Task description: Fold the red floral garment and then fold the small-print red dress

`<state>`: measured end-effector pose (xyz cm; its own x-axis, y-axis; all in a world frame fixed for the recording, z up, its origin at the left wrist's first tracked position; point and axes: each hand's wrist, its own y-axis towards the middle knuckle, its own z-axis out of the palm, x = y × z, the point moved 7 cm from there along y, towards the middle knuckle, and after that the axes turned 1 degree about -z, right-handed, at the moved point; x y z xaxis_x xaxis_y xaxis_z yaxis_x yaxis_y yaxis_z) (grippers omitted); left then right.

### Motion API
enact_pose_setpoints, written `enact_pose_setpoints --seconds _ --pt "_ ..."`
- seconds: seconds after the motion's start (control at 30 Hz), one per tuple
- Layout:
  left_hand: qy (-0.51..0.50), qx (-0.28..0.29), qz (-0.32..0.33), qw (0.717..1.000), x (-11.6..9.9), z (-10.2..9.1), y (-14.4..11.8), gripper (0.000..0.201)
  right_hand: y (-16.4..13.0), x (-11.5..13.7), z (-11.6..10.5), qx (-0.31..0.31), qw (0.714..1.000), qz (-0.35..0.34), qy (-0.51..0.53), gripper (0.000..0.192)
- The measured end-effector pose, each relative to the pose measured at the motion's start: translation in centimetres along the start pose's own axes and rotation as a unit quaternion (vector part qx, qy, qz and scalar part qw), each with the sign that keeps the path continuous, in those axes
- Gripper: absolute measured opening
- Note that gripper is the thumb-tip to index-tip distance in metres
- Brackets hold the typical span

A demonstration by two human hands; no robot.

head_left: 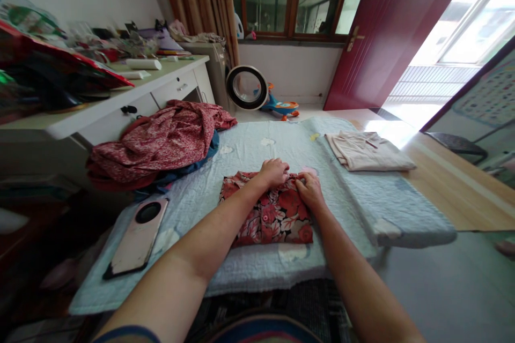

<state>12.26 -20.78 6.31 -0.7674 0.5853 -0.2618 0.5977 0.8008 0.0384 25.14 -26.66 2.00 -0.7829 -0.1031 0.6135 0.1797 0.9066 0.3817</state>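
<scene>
A red floral shirt (277, 217) with a button at its front lies folded into a rectangle on the light blue quilted cloth (257, 273). My left hand (274, 171) rests across the far edge of the shirt, near the collar, its fingers curled down onto the fabric. At the far right corner, my right hand (310, 190) grips the shirt's edge, thumb toward the middle. The fingertips of both hands are partly hidden. Right of them sits a folded beige garment (368, 151).
A heap of red patterned clothes (161, 142) lies at the left, with a phone (139, 236) in front of it. Beyond stand a cluttered white desk (169, 77), a washing machine with its round door (247, 87) open, and a blue-orange ride-on toy (284, 106). A red door (374, 27) is at right.
</scene>
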Motion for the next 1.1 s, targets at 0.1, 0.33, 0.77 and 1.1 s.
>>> enact_pose_setpoints --seconds 0.1,0.33,0.77,1.1 --pt "-0.006 0.003 0.001 1.0 0.1 -0.4 0.1 0.023 0.0 -0.2 0.0 0.0 1.0 0.004 0.016 0.017" --pt "-0.042 0.006 0.009 0.999 0.5 -1.0 -0.2 0.024 0.2 -0.8 0.3 0.009 1.0 0.012 0.012 0.02" --pt "0.081 -0.174 0.029 0.981 -1.8 -1.3 -4.3 0.039 0.0 -1.1 0.4 -0.029 0.999 0.023 -0.031 0.024" --pt "0.081 -0.079 0.014 0.994 -0.5 3.3 -6.3 0.053 -0.1 -1.2 0.2 -0.058 0.996 0.034 -0.056 0.017"
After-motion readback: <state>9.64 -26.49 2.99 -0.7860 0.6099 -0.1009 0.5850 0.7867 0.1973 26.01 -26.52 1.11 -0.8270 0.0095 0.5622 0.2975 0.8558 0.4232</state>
